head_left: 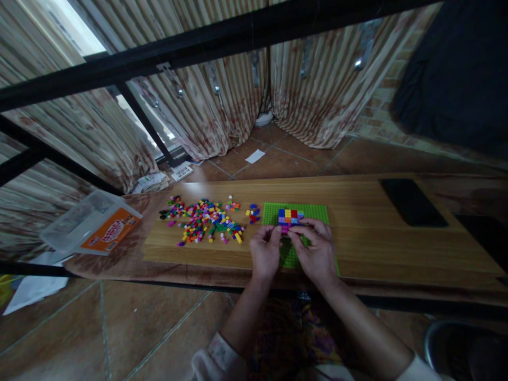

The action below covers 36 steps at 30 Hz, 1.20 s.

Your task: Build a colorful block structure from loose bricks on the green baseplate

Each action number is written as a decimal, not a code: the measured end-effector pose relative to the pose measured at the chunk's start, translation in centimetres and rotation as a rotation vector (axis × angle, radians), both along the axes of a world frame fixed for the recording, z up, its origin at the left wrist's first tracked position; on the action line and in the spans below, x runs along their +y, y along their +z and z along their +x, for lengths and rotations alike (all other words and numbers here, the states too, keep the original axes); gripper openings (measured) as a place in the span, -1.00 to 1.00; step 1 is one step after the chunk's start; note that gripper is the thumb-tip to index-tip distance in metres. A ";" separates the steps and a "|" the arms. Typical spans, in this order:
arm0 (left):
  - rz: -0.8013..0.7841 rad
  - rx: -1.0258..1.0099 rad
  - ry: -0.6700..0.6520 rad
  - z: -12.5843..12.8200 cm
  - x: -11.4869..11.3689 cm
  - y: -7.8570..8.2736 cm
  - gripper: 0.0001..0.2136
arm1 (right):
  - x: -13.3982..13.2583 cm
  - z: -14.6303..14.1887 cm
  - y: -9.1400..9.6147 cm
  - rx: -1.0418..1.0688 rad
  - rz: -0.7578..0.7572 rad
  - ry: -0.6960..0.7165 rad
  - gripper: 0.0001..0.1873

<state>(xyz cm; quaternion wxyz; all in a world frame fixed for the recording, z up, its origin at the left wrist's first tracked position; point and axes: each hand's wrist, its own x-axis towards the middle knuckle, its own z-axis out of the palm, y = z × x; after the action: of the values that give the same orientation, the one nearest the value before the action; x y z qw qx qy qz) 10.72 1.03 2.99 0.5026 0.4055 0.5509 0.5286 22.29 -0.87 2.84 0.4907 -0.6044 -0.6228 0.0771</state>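
Observation:
A small block of joined toy bricks [288,216] in blue, red, yellow and purple is at the middle of the green baseplate [317,211]. My left hand [266,251] grips its near left side, thumb and fingers closed at the pink and purple bricks. From the right, my right hand [317,248] pinches the same near edge with thumb and index finger, its other fingers curled behind. Whether the block touches the baseplate is hidden by my hands. Just left of the baseplate lies a little group of blue, red and yellow bricks [253,213].
Many loose bricks [202,219] are spread over the left of the wooden board [369,238]. A clear plastic box [75,222] with an orange label stands at the far left. A black phone-like slab [413,202] lies on the right. A dark metal bar [222,45] crosses beyond the board.

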 end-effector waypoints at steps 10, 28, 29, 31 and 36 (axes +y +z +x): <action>0.089 0.090 -0.036 -0.3 1.1 -0.6 -0.78 | 0.8 -0.6 0.1 0.236 -0.084 -0.093 -0.80; 0.089 0.140 -0.023 -0.3 2.1 -0.8 -0.82 | 1.4 -1.0 -0.1 0.385 -0.237 -0.163 -0.69; 0.099 0.158 -0.025 -0.3 2.1 -0.8 -0.82 | 1.4 -1.0 -0.1 0.381 -0.237 -0.162 -0.69; 0.119 0.192 -0.025 -0.5 2.2 -0.8 -0.81 | 1.5 -1.1 0.0 0.374 -0.234 -0.179 -0.69; 0.166 0.256 -0.044 -1.3 2.9 -1.1 -0.77 | 2.0 -2.3 0.1 0.400 -0.222 -0.214 -0.78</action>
<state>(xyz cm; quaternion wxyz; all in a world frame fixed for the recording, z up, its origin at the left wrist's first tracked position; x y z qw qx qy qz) 9.39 3.95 1.92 0.4043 0.5217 0.5561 0.5052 19.94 1.11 2.94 0.5401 -0.6898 -0.4336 0.2106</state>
